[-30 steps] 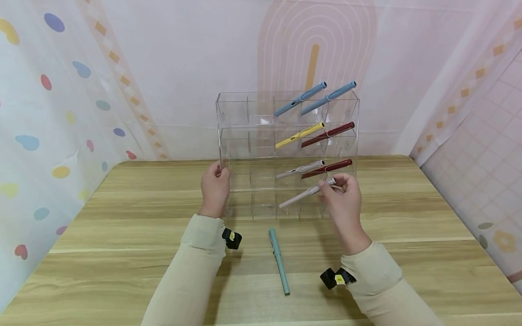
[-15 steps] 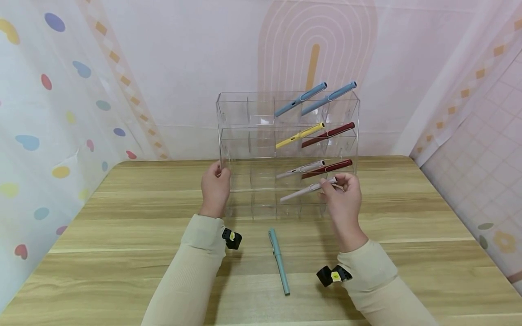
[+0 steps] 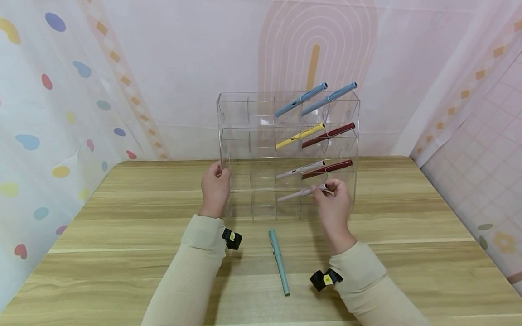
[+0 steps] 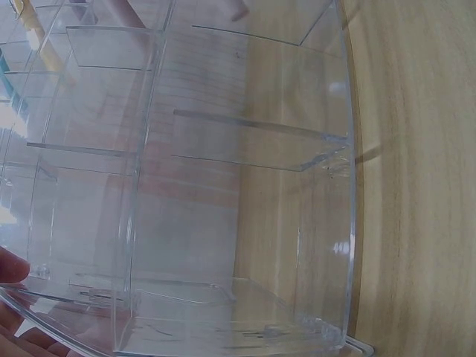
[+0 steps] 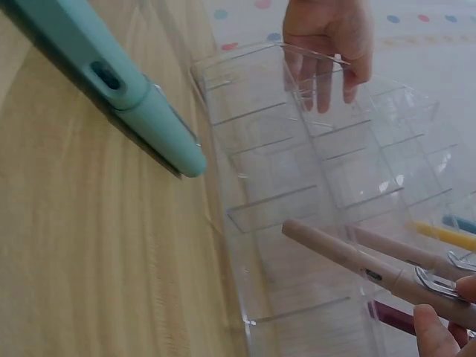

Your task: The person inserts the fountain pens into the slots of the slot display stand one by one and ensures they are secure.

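Note:
A clear acrylic pen rack [image 3: 262,136] with tiers of compartments stands upright on the table. My left hand [image 3: 215,188] grips its left side edge; in the left wrist view the thumb [image 4: 11,265] shows beside the side wall. Between thumb and fingers, my right hand [image 3: 335,210] pinches a pale pink pen [image 3: 297,194] near its capped end. That pen slants across the bottom tier, its lower end pointing left at the third compartment from the left. The right wrist view shows the same pale pen [image 5: 335,253] with its metal clip near the fingers.
Two blue pens [image 3: 302,99], a yellow pen [image 3: 300,136], two dark red pens [image 3: 328,135] and another pale pen [image 3: 301,169] lean in the upper tiers. A teal pen [image 3: 279,262] lies on the wooden table [image 3: 122,235] before the rack. Patterned cloth [image 3: 183,68] hangs behind.
My right hand has moved left and slightly down, carrying the pale pink pen; the pen's lower end rose a little, then shifted left. My left hand has stayed on the rack.

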Available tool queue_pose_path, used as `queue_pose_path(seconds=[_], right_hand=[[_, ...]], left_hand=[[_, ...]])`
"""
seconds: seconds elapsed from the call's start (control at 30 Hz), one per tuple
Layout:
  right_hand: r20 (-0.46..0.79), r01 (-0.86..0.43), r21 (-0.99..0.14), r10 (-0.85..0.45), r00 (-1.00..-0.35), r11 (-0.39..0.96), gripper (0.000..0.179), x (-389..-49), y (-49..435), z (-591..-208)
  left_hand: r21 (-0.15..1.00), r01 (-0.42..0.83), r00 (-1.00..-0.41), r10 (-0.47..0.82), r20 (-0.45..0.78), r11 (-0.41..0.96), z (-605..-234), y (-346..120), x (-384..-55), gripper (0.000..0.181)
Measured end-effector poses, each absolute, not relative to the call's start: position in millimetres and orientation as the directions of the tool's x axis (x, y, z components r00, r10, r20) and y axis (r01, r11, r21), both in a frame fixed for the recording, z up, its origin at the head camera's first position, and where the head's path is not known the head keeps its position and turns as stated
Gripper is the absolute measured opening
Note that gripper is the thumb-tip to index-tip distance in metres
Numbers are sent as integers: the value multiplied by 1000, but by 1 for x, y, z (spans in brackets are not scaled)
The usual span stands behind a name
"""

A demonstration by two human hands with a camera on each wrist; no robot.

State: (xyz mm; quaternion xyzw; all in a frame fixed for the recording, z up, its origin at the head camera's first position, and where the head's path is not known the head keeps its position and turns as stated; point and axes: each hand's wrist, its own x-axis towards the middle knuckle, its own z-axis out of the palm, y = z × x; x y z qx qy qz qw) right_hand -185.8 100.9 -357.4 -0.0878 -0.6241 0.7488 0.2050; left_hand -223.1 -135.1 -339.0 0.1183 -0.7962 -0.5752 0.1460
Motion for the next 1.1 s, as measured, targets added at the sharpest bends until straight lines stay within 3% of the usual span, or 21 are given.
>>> queue_pose_path(seconds=[0.53, 1.1], right_hand=[[110, -145, -986, 337, -935, -79, 25, -182, 95, -368], [119, -129, -992, 346, -930, -5, 24, -178, 100, -372]], left_hand=[[953, -19, -929, -357, 95, 303, -339, -134, -222, 36], [961, 3, -933, -345, 103, 278, -340, -135, -223, 33]])
